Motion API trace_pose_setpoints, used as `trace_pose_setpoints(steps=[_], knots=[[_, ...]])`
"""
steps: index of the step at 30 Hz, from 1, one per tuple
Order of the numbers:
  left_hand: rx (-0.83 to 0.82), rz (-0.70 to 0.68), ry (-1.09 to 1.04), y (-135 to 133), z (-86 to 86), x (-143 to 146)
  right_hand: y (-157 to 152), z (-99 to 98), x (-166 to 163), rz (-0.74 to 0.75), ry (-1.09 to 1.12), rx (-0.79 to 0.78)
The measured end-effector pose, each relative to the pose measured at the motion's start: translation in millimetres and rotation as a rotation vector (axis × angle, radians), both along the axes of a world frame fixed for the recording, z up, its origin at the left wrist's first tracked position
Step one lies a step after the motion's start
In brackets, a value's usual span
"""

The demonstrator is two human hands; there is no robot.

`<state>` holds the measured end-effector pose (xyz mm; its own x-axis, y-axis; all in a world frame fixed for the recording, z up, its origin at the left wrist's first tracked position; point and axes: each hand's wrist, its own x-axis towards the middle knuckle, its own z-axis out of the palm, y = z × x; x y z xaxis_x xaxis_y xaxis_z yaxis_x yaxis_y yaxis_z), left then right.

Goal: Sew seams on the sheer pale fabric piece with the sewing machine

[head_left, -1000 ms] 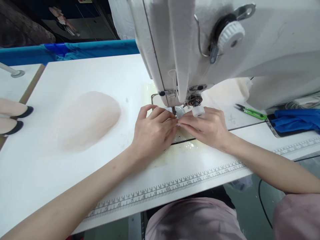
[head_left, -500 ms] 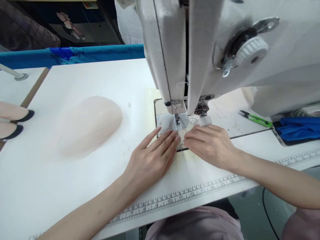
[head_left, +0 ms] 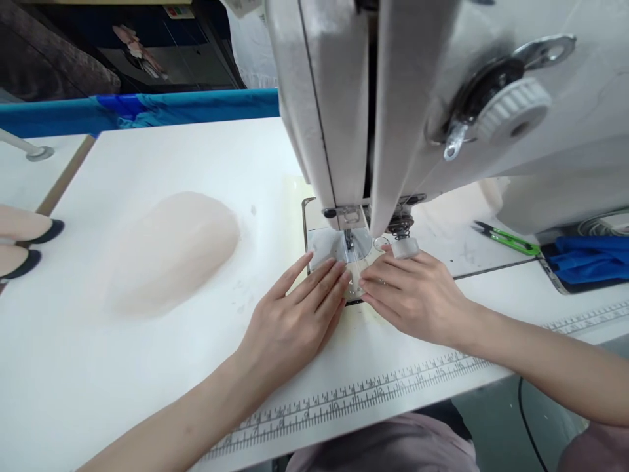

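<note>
My left hand (head_left: 302, 308) lies flat on the white table, fingers stretched toward the presser foot (head_left: 349, 240) of the sewing machine (head_left: 327, 111). Its fingertips rest over the left side of the metal needle plate (head_left: 317, 213). Opposite, my right hand (head_left: 417, 295) is bent, its fingers pressed together and touching down at the plate's right side. Whatever lies under or between those fingertips is too small or hidden to make out. A sheer greyish round area (head_left: 324, 246) surrounds the foot. Between the hands runs a narrow gap with fine pale lines.
Green-handled thread snips (head_left: 511, 241) lie on the right, beside a tray (head_left: 553, 272) with blue cloth (head_left: 590, 255). A printed ruler (head_left: 334, 406) runs along the front edge. A pale beige patch (head_left: 181, 249) shows at left. Another person's fingers (head_left: 22, 242) reach in far left.
The view has shifted slightly, so the machine head looks a little larger and lower. Both hands keep nearly the same place beside the presser foot.
</note>
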<state>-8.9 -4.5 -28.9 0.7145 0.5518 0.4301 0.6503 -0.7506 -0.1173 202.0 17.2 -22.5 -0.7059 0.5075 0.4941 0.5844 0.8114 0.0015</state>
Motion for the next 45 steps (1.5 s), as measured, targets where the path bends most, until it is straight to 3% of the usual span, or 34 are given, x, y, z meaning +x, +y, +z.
trace_pose_setpoints(steps=[16,23,45], knots=[[0.034,0.073,0.000,11.9,-6.1,1.7,12.4,-10.2,0.1,-0.069,-0.017,0.074],[0.005,0.080,-0.025,4.9,-6.0,3.7,11.2,-10.9,1.3,-0.072,-0.042,0.089],[-0.091,0.163,-0.038,22.8,-9.8,1.2,20.5,-11.3,-1.5,-0.166,-0.152,0.116]])
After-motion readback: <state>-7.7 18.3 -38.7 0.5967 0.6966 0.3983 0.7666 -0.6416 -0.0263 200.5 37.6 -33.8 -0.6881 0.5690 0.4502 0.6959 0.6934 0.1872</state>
